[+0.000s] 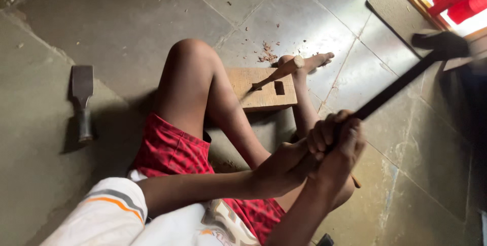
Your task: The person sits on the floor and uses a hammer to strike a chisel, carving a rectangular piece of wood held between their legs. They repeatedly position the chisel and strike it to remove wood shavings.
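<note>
Both hands, left hand [286, 162] and right hand [339, 139], clamped on hammer [401, 84] handle, head at 2 o'clock. Chisel [278, 72] stands in wood block [261, 90] on floor [127, 18]. No containers visible.

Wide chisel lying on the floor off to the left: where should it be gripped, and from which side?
Grip the wide chisel by its dark round handle, the end nearer the person; the flat steel blade points away. It lies flat on the floor, apart from everything else, so probably come from above, fingers closing across the handle. Both the left hand and the right hand grip the hammer.
</note>
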